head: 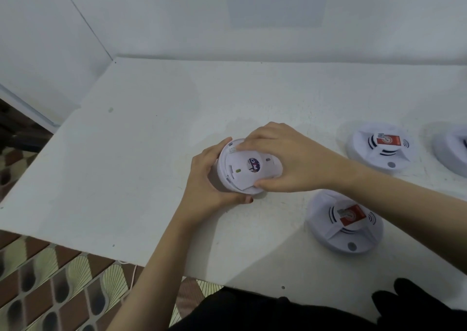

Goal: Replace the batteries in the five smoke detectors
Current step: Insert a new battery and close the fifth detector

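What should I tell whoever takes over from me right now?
Left grip holds a detector back up; right grip clasps it over the back plate, which is not yet off.
Lying face up at right: far detector, near detector, edge detector, cut off by the frame. The fifth is not in view.
Done: no battery swap shows.
Left: open this one, swap, close, then the rest.

A plain home room is suggested: a white table (121, 158) is set against white walls (164, 14), and patterned brown tiles (50, 275) are seen below it.

Head view, close, down onto table (126, 153)
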Action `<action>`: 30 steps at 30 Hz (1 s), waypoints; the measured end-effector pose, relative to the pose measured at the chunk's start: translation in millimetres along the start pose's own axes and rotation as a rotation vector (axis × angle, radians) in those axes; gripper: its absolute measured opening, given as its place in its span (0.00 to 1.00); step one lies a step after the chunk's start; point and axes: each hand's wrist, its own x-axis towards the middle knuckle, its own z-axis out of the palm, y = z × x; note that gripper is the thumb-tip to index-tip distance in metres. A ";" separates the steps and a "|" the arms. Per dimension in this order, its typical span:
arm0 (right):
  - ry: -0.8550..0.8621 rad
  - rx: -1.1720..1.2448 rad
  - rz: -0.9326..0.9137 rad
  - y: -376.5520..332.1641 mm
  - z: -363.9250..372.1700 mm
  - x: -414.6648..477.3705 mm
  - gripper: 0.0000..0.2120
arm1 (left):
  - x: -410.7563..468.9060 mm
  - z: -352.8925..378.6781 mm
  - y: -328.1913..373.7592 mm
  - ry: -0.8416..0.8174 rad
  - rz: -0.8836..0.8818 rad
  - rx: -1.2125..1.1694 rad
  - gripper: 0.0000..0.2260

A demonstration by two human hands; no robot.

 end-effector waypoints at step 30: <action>-0.095 0.035 0.079 -0.4 -6.2 -0.9 0.29 | -2.7 -1.3 -4.9 0.008 0.015 0.090 0.44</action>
